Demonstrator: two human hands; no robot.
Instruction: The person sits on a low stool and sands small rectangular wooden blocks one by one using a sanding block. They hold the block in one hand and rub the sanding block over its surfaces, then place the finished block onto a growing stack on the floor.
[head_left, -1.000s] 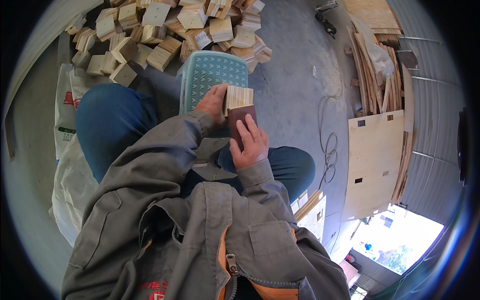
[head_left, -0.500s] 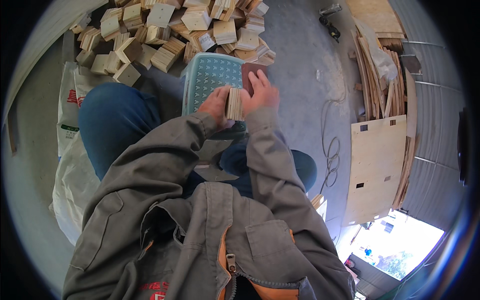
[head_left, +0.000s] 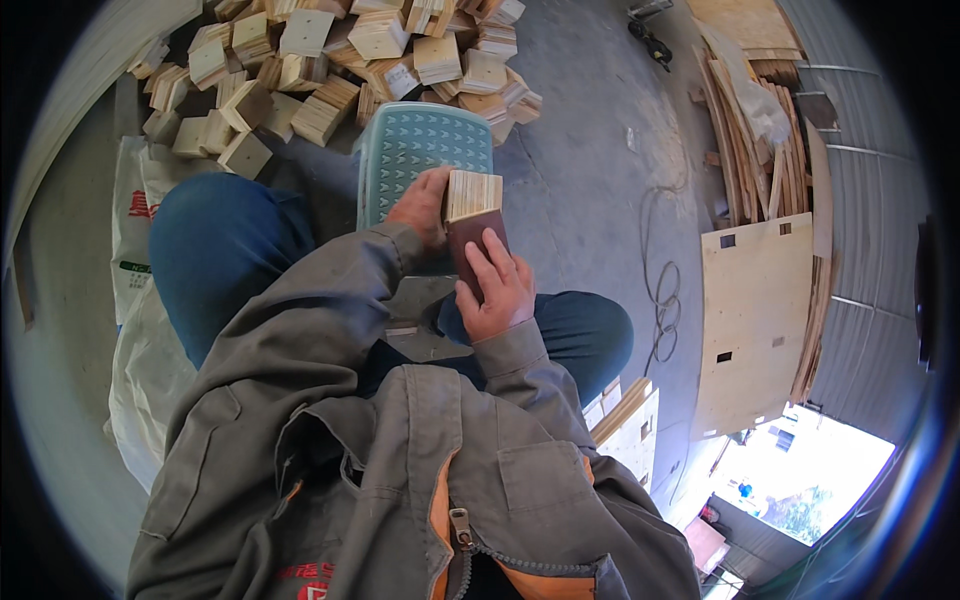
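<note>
My left hand [head_left: 423, 205] grips a pale plywood block [head_left: 473, 193] with layered edges, held above a teal perforated plastic stool [head_left: 425, 150]. My right hand [head_left: 495, 290] presses a dark brown sanding pad [head_left: 472, 240] flat against the near side of that block. Both hands sit between my knees, which are in blue trousers. Grey jacket sleeves cover both forearms.
A heap of several similar plywood blocks [head_left: 330, 60] lies on the concrete floor beyond the stool. White woven sacks [head_left: 140, 210] lie at the left. Plywood sheets [head_left: 755, 320] and thin strips [head_left: 750, 130] lean at the right, with a coiled cable [head_left: 660, 300] on the floor.
My right hand has slid back toward me along the block with the pad, after being stretched out past it half a second ago. The left hand keeps its hold.
</note>
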